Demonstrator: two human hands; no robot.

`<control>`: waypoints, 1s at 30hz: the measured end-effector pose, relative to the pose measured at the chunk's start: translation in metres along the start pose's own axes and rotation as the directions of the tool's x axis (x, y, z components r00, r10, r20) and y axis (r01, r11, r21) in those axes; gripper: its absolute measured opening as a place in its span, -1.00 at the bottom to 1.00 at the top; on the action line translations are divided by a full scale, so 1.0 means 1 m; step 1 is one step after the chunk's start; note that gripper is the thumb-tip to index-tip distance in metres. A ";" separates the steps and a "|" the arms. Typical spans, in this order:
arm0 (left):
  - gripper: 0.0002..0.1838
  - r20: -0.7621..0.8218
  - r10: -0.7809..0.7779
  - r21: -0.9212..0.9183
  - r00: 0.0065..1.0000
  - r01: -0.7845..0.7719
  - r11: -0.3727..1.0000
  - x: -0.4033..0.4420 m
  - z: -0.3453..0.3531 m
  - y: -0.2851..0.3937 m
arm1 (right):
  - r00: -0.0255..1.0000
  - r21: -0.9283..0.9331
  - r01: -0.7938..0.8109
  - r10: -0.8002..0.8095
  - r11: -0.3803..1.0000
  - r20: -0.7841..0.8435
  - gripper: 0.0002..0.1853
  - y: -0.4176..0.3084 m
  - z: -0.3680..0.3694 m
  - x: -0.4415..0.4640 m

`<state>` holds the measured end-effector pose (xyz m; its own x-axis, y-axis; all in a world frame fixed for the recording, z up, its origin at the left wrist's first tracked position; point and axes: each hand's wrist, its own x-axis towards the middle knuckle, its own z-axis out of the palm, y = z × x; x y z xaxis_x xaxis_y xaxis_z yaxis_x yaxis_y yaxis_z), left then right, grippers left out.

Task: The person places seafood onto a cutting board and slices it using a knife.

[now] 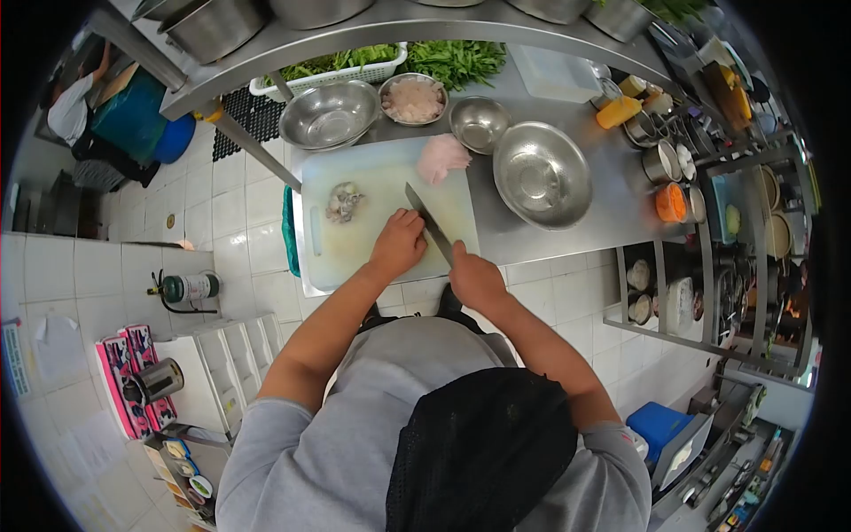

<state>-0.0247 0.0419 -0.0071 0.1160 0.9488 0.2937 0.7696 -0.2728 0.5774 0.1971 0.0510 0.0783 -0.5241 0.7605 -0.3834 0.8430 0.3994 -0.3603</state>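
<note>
My right hand (477, 278) grips the handle of a large knife (429, 216), its blade angled up and left over the white cutting board (372, 173). Beside the blade, my left hand (399, 241) rests on the board with its fingers curled; anything under them is hidden. A pale pink piece of raw meat (441, 160) lies at the board's far right, beyond the knife tip. On the board's left part sits a small greyish heap of scraps (344, 203).
Behind the board stand a metal bowl (329, 113), a bowl of cut pale meat (414, 97) and a smaller bowl (479, 122). A large basin (542, 176) is to the right. Leafy greens (455, 62) lie under an overhead metal shelf (417, 28). Another person (75, 111) is far left.
</note>
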 end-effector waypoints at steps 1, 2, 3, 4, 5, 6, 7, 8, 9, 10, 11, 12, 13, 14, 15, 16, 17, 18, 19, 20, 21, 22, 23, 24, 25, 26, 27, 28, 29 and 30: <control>-0.78 0.007 0.017 0.001 1.000 -0.017 1.000 0.002 -0.002 0.001 | 0.998 0.012 0.048 -0.048 0.999 -0.034 -0.69 0.001 -0.004 0.008; -0.78 -0.009 0.003 -0.020 1.000 -0.004 1.000 0.002 -0.005 0.003 | 0.998 0.021 0.036 -0.035 0.999 -0.043 -0.69 0.003 -0.011 0.012; -0.77 -0.026 -0.012 -0.040 1.000 0.011 0.999 0.002 -0.009 0.006 | 0.998 0.006 0.056 -0.056 0.998 -0.030 -0.69 0.003 -0.021 0.015; -0.77 -0.024 -0.001 -0.041 1.000 0.000 0.999 0.002 -0.014 0.007 | 0.997 -0.012 0.080 -0.080 0.997 -0.015 -0.70 0.003 -0.031 0.015; -0.78 -0.026 -0.026 -0.075 0.999 0.024 0.997 0.001 -0.020 0.012 | 0.997 -0.013 0.076 -0.076 0.997 -0.018 -0.70 0.002 -0.039 0.008; -0.78 -0.033 -0.056 -0.109 0.998 0.052 0.993 0.000 -0.023 0.013 | 0.998 -0.027 0.069 -0.069 0.997 -0.003 -0.71 0.000 -0.048 0.001; -0.78 -0.036 -0.063 -0.112 0.997 0.059 0.992 0.000 -0.024 0.015 | 0.998 -0.040 0.063 -0.063 0.997 0.017 -0.72 -0.002 -0.054 -0.007; -0.79 -0.036 -0.068 -0.099 0.997 0.064 0.993 -0.002 -0.025 0.015 | 0.997 -0.045 0.069 -0.068 0.997 0.026 -0.72 -0.004 -0.059 -0.015; -0.80 -0.042 -0.073 -0.086 0.996 0.069 0.994 -0.002 -0.024 0.013 | 0.996 -0.062 0.075 -0.071 0.995 0.053 -0.73 -0.004 -0.063 -0.021; -0.80 -0.049 -0.088 -0.087 0.995 0.083 0.993 -0.003 -0.023 0.011 | 0.994 -0.075 0.081 -0.075 0.994 0.084 -0.74 -0.006 -0.063 -0.027; -0.81 -0.070 -0.066 -0.094 0.995 0.059 0.994 -0.005 -0.018 0.009 | 0.992 -0.079 0.089 -0.081 0.993 0.097 -0.74 -0.008 -0.057 -0.030; -0.82 -0.090 -0.039 -0.099 0.995 0.030 0.995 -0.006 -0.014 0.007 | 0.993 -0.069 0.055 -0.047 0.996 0.112 -0.74 -0.009 -0.048 -0.030; -0.82 -0.095 -0.042 -0.098 0.995 0.032 0.995 -0.004 -0.011 0.003 | 0.993 -0.062 0.021 -0.014 0.998 0.120 -0.74 -0.009 -0.039 -0.024; -0.83 -0.118 -0.030 -0.073 0.993 0.021 0.997 -0.005 -0.007 0.003 | 0.993 -0.045 0.017 -0.012 0.999 0.113 -0.73 -0.008 -0.024 -0.018; -0.84 -0.138 -0.017 -0.048 0.990 0.010 0.999 -0.008 -0.005 0.003 | 0.993 -0.043 0.016 -0.011 0.999 0.120 -0.73 -0.007 -0.012 -0.011; -0.84 -0.134 -0.021 -0.051 0.991 0.015 0.999 -0.011 -0.004 0.003 | 0.997 -0.031 0.031 -0.029 0.999 0.071 -0.73 -0.006 -0.002 -0.002; -0.85 -0.123 -0.014 -0.052 0.992 0.007 0.999 -0.011 -0.004 0.002 | 0.999 -0.022 0.046 -0.046 0.999 0.015 -0.72 -0.008 0.001 0.005; -0.85 -0.118 -0.001 -0.050 0.993 -0.005 0.999 -0.008 -0.005 0.000 | 0.999 -0.023 0.047 -0.047 0.999 0.008 -0.72 -0.008 0.001 0.013; -0.85 -0.120 0.010 -0.049 0.993 -0.016 0.999 -0.008 -0.007 0.000 | 0.998 0.005 0.061 -0.061 0.998 0.003 -0.71 -0.007 0.001 0.019; -0.83 -0.121 0.007 -0.042 0.993 -0.012 0.999 -0.012 -0.007 0.000 | 0.998 0.031 0.068 -0.067 0.997 -0.009 -0.70 -0.007 0.000 0.023; -0.81 -0.131 0.018 -0.037 0.991 -0.023 0.999 -0.011 -0.007 0.000 | 0.997 0.038 0.081 -0.080 0.996 -0.011 -0.65 -0.004 0.005 0.028; -0.77 -0.152 0.020 -0.039 0.988 -0.027 0.999 -0.014 -0.002 -0.002 | 0.996 0.038 0.082 -0.081 0.996 -0.025 -0.59 0.000 0.011 0.032; -0.74 -0.181 0.033 -0.050 0.983 -0.043 0.998 -0.017 0.003 -0.004 | 0.997 0.059 0.071 -0.071 0.996 0.004 -0.61 0.001 0.014 0.034; -0.70 -0.198 0.026 -0.051 0.980 -0.037 0.998 -0.017 0.005 -0.003 | 0.998 0.153 0.024 -0.032 0.988 0.051 -0.64 -0.005 0.004 0.028; -0.66 -0.212 0.013 -0.057 0.977 -0.025 0.998 -0.020 0.008 -0.002 | 0.998 0.158 0.010 -0.021 0.987 0.065 -0.62 -0.010 -0.003 0.025; -0.63 -0.199 0.012 -0.062 0.980 -0.024 0.998 -0.019 0.007 -0.003 | 0.998 0.057 0.053 -0.051 0.997 -0.037 -0.60 -0.002 0.018 0.031; -0.60 -0.177 -0.003 -0.064 0.984 -0.008 0.998 -0.021 0.006 -0.001 | 0.994 0.055 0.070 -0.065 0.996 -0.084 -0.60 -0.004 0.017 0.028; -0.60 -0.181 0.016 -0.081 0.983 -0.031 0.996 -0.022 0.006 0.002 | 0.995 0.045 0.081 -0.078 0.996 -0.058 -0.75 -0.009 0.009 0.023; -0.56 -0.162 -0.023 -0.088 0.986 0.008 0.996 -0.024 0.005 0.004 | 0.996 0.038 0.069 -0.066 0.997 -0.067 -0.75 -0.008 0.008 0.019; -0.52 -0.151 -0.063 -0.085 0.987 0.050 0.995 -0.022 0.003 0.003 | 0.998 0.059 0.055 -0.052 0.997 -0.046 -0.69 -0.009 0.006 0.019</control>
<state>-0.0232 0.0208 -0.0145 -0.0283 0.9292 0.3684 0.7180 -0.2375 0.6542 0.1789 0.0595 0.0692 -0.5611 0.7615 -0.3245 0.8044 0.4092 -0.4306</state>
